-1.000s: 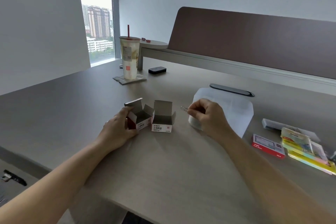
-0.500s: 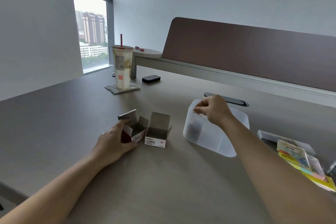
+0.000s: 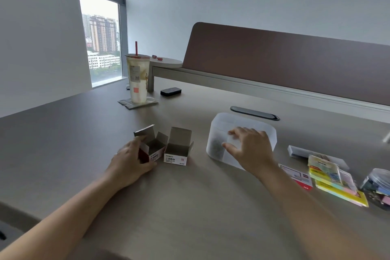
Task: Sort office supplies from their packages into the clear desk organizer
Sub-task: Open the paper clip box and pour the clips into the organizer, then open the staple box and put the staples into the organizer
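Note:
Two small open cardboard boxes stand side by side mid-desk. My left hand (image 3: 132,159) grips the left box (image 3: 153,148) by its red side. The right box (image 3: 178,150) stands free beside it. To the right is the clear desk organizer (image 3: 263,127), frosted, with a dark heap of small items in its left compartment. My right hand (image 3: 248,148) hovers over the organizer's near side with fingers spread and relaxed, holding nothing that I can see.
At the right edge lie a red-and-white package (image 3: 297,176), sticky-note packs (image 3: 335,181), a flat white box (image 3: 304,152) and a clear jar (image 3: 377,186). A drink cup (image 3: 138,78) on a coaster and a black case (image 3: 170,91) sit at the back left.
My right hand carried a paper clip from beside the boxes to the organizer, then opened over it. My left hand stayed on the left box.

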The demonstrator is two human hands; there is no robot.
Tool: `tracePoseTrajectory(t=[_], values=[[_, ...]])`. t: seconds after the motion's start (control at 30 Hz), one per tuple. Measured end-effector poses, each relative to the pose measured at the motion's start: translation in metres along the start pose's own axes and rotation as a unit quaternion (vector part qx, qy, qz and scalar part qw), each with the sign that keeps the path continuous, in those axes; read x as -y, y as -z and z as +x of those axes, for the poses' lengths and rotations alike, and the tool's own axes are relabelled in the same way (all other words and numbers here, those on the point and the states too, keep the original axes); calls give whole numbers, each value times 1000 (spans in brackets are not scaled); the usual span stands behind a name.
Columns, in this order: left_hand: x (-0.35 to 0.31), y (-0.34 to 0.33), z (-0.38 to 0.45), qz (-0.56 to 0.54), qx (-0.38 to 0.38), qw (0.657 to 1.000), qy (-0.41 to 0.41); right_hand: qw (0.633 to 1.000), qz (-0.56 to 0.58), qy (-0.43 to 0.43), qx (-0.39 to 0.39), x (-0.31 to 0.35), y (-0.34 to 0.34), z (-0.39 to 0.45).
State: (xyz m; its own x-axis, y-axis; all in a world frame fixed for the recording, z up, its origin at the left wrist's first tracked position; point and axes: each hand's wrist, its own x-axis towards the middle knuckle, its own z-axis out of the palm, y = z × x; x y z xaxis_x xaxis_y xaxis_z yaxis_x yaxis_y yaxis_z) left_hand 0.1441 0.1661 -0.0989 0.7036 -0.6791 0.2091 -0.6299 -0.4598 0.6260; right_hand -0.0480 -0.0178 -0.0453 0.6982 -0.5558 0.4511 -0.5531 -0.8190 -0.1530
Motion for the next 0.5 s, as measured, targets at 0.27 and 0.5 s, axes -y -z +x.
tracePoseTrajectory(t=[0.27, 0.5], values=[[-9, 8, -21, 35, -74, 996, -32, 997, 56, 44, -2, -10, 7, -14], [-64, -19, -56, 44, 39, 985, -161, 999, 50, -9, -7, -42, 22, -80]])
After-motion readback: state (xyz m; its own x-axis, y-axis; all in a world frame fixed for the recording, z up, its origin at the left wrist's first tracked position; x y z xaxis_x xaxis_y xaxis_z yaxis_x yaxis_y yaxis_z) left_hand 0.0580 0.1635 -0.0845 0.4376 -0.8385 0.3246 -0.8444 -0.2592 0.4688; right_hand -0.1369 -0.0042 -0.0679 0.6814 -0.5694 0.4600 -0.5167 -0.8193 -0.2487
